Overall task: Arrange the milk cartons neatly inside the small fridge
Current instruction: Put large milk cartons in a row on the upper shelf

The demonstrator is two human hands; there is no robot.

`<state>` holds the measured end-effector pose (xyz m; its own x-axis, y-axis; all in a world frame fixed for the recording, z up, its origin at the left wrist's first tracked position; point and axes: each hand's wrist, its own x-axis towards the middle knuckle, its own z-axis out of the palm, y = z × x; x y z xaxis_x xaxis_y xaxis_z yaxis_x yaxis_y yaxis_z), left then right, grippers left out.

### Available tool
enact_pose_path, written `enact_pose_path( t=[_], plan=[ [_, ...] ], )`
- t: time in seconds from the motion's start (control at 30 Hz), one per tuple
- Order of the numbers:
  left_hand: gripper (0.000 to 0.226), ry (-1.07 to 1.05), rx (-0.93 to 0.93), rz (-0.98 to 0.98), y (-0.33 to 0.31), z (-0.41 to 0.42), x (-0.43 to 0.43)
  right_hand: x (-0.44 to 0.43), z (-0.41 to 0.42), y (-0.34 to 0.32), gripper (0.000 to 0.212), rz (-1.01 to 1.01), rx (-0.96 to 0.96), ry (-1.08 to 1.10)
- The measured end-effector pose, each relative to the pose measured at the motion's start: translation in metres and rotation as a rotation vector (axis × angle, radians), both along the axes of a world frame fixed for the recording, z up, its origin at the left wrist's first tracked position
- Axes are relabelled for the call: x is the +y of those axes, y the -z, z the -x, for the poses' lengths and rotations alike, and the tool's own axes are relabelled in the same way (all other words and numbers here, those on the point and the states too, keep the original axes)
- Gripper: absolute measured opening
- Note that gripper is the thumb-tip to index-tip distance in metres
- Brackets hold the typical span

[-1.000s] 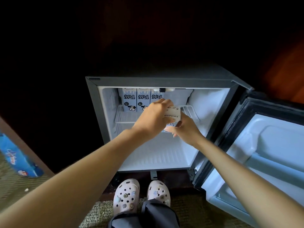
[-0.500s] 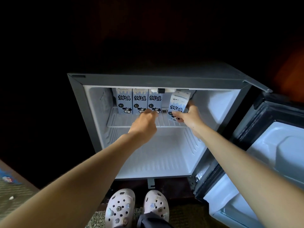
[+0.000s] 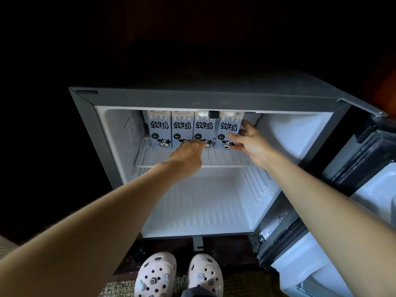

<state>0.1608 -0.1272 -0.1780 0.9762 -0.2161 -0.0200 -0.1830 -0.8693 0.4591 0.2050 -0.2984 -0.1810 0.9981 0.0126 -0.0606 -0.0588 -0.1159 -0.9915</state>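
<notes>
Four milk cartons stand upright in a row at the back of the upper wire shelf (image 3: 192,160) of the small fridge (image 3: 192,99), printed faces forward, presumably so the row reads tidy and the front of the shelf remains free. The fourth carton (image 3: 228,127), rightmost, stands apart from the third carton (image 3: 203,126) by a narrow gap. Right hand (image 3: 249,143) cups its right side, fingers spread on the face and edge, not clamped; likely nudging it flush. Left hand (image 3: 188,152), fingers loosely curled, touches the base of the third carton, apparently bracing the row. Lower compartment holds nothing; door (image 3: 364,168) stands open at right.
</notes>
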Motion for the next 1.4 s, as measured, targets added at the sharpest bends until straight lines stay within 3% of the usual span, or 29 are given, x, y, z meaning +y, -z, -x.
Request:
enact_pose_path(
  t=[0.27,0.67,0.87,1.17,1.4],
  plan=[
    [0.046,0.034,-0.013,-0.005,0.004,-0.009,-0.006,0.003,-0.009,0.003,0.057,0.019,0.016,-0.067],
    [0.024,0.006,-0.011,0.020,0.008,-0.016,-0.009,0.012,-0.004,0.009,0.053,0.345,-0.054,-0.050],
    [0.029,0.035,-0.002,0.008,0.006,-0.013,-0.012,0.012,-0.003,0.011,0.057,0.397,-0.021,-0.051],
    [0.044,-0.021,0.014,0.005,-0.009,0.006,-0.010,0.032,0.017,0.008,0.021,0.557,0.021,0.097],
    [0.043,-0.114,-0.047,-0.011,-0.047,0.057,-0.001,0.053,0.081,-0.025,0.036,0.726,0.021,0.123]
  ],
)
